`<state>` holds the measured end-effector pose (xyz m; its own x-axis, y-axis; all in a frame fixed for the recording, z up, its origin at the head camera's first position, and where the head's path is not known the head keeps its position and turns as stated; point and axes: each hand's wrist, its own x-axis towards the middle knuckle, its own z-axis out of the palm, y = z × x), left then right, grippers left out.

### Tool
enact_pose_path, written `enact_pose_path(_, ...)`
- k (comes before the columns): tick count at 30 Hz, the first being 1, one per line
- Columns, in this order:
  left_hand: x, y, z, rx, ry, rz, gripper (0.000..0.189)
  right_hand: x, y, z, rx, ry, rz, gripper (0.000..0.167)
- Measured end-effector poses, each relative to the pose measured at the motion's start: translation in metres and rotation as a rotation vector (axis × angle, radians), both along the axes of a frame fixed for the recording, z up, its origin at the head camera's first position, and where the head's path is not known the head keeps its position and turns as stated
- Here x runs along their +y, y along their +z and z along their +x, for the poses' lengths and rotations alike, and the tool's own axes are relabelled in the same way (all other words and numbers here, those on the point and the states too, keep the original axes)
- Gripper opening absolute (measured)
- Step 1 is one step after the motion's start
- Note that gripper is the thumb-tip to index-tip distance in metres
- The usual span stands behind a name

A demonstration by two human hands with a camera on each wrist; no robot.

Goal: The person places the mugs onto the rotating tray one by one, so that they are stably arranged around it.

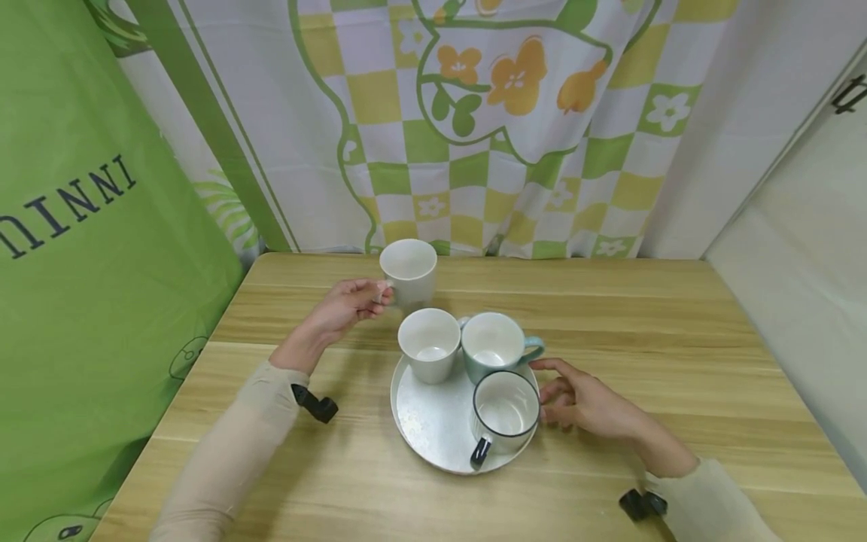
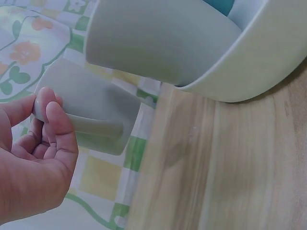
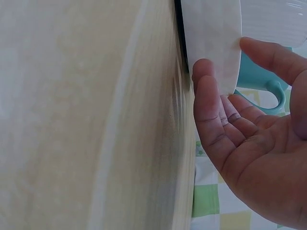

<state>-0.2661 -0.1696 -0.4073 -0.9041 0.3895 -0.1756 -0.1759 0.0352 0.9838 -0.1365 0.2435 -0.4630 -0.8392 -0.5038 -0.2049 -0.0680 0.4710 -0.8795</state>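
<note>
My left hand (image 1: pixel 352 302) pinches the handle of a white mug (image 1: pixel 416 286), holding it upright in the air behind the round tray (image 1: pixel 427 429). In the left wrist view, curtain shows between the mug's base and the table edge. On the tray stand a second white mug (image 1: pixel 428 361), a light-blue mug (image 1: pixel 482 369) and a white mug with a black rim and black handle (image 1: pixel 506 421). My right hand (image 1: pixel 585 399) is at the tray's right side, fingers loosely bent. In the right wrist view its fingertips (image 3: pixel 206 91) lie against the tray's outer wall (image 3: pixel 213 38).
The wooden table (image 1: pixel 650 331) reaches back to a green, yellow and white checked curtain (image 1: pixel 501 181). Green fabric (image 1: pixel 101 301) hangs along the left side. A pale wall (image 1: pixel 799 248) borders the right.
</note>
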Motion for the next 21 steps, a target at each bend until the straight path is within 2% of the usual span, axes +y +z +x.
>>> enact_pose_path(9,-0.009,0.011,0.008,0.037,-0.010,-0.002,0.029,0.000,0.001,0.000,-0.002,-0.007,0.007,0.076)
enact_pose_path(15,-0.013,0.017,0.014,0.048,0.006,0.006,0.026,0.000,0.000,0.000,0.000,-0.003,0.001,0.077)
enact_pose_path(21,-0.018,0.025,0.020,0.048,0.018,0.050,0.019,0.000,0.000,0.000,-0.010,-0.008,0.002,0.078)
